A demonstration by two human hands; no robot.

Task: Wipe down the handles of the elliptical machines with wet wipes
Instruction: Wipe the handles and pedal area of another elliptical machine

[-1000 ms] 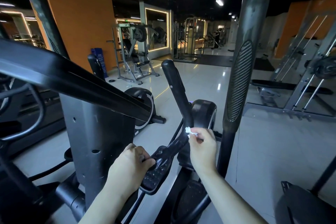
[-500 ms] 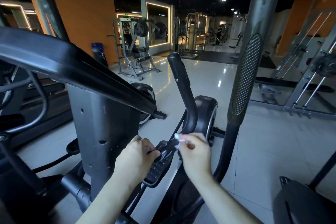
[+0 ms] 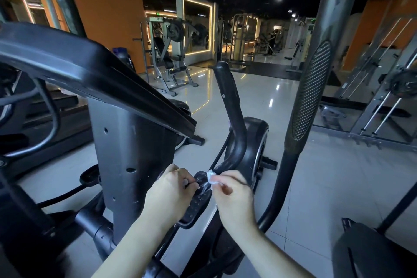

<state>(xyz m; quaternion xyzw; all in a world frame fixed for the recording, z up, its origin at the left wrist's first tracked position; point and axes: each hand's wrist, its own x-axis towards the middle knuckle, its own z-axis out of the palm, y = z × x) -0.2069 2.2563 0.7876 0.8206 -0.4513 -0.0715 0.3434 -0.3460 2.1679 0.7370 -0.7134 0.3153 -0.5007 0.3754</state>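
Note:
A black curved inner handle [image 3: 232, 108] of the elliptical rises from a small button pad [image 3: 195, 205] near the centre. My right hand [image 3: 232, 198] pinches a crumpled white wet wipe [image 3: 211, 178] against the low bend of that handle, just above the pad. My left hand [image 3: 169, 196] grips the left edge of the pad with curled fingers. A tall moving handle with a ribbed grip [image 3: 310, 92] stands to the right of my hands.
The grey console post [image 3: 130, 165] and the slanted black console edge [image 3: 94, 77] fill the left. A black flywheel housing [image 3: 255, 142] sits behind the handle. Weight racks [image 3: 383, 101] stand at right and a bench machine [image 3: 169, 56] farther back on the shiny tiled floor.
My right hand has slid the wipe down the inner handle from mid-shaft to the bend beside the button pad. The left hand has stayed on the pad. My view has moved closer.

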